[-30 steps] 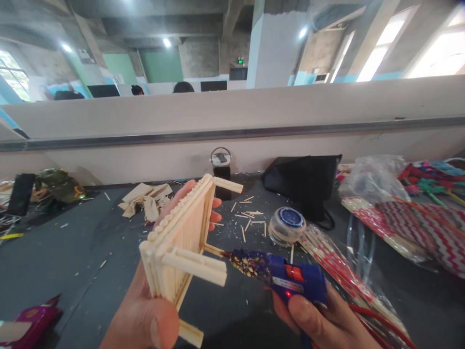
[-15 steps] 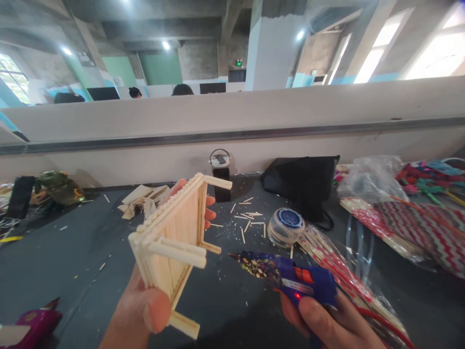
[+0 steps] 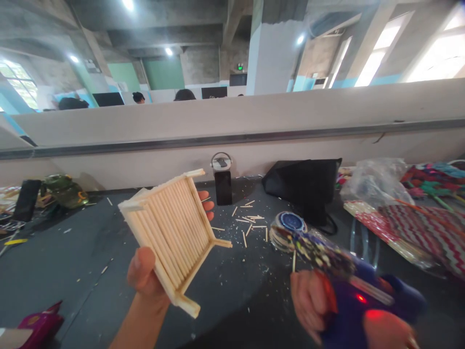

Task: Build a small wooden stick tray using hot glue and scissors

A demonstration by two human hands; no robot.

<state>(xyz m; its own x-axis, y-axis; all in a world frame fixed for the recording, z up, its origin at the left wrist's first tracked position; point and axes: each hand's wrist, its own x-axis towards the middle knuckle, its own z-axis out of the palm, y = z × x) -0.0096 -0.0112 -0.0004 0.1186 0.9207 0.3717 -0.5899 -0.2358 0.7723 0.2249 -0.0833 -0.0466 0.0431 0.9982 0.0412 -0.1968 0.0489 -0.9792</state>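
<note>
My left hand grips a small frame built of pale wooden sticks, thumb on its near edge and fingertips showing past its far side. The frame's slatted face is turned toward me, with short legs sticking out at its corners. My right hand is wrapped round a blue hot glue gun with a red light lit; it is blurred by motion, and its speckled nozzle points up and left, well away from the frame.
On the dark table lie wood splinters, a round clear tub with a blue lid, a black pouch, a small black stand, plastic-wrapped stick packs at right, paper scraps and a phone at left. A partition wall runs behind.
My left hand turned the stick frame so its slatted face shows. My right hand pulled the glue gun back and to the right, away from the frame.
</note>
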